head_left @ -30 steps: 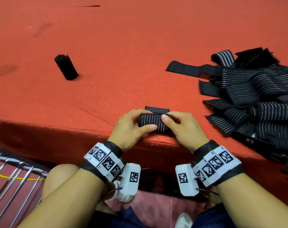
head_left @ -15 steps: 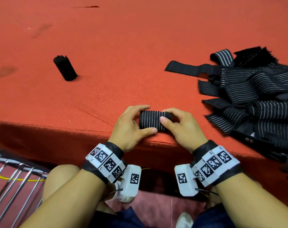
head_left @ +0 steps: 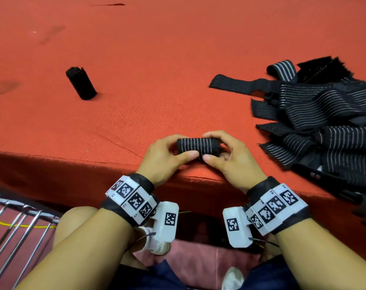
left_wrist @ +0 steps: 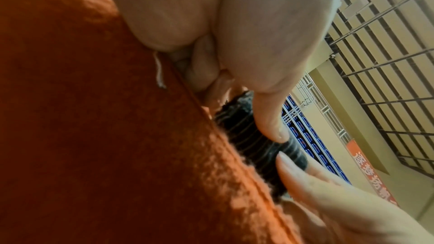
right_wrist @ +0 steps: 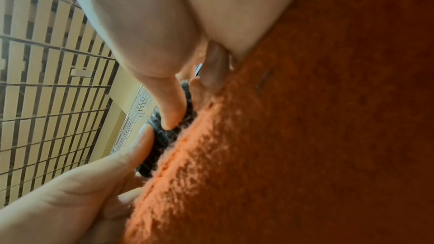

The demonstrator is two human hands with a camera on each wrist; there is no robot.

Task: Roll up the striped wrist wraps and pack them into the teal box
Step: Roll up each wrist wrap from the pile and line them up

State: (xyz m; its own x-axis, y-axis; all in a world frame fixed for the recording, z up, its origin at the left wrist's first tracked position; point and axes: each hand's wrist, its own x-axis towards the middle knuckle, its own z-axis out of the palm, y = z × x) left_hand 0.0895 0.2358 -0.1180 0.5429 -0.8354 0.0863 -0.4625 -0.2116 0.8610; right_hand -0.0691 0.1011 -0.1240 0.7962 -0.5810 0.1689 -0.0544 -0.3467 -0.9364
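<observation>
A rolled black wrist wrap with thin white stripes (head_left: 199, 145) lies crosswise near the front edge of the red felt table (head_left: 178, 59). My left hand (head_left: 167, 155) grips its left end, thumb on the near side and fingers over the top. My right hand (head_left: 224, 155) grips the right end the same way. In the left wrist view the roll (left_wrist: 253, 147) sits against the felt under both thumbs; the right wrist view shows the roll (right_wrist: 164, 136) pinched likewise. A finished dark roll (head_left: 81, 83) lies at the far left. The teal box is not in view.
A heap of unrolled striped wraps (head_left: 324, 122) covers the table's right side, some hanging past the front edge. A metal rack (head_left: 16, 222) stands below left of the table. My knees are under the front edge.
The loose flap that stuck out behind the roll has been wound in; the wrap is now a full cylinder. Both hands have stayed on it, turning it slightly away from me.
</observation>
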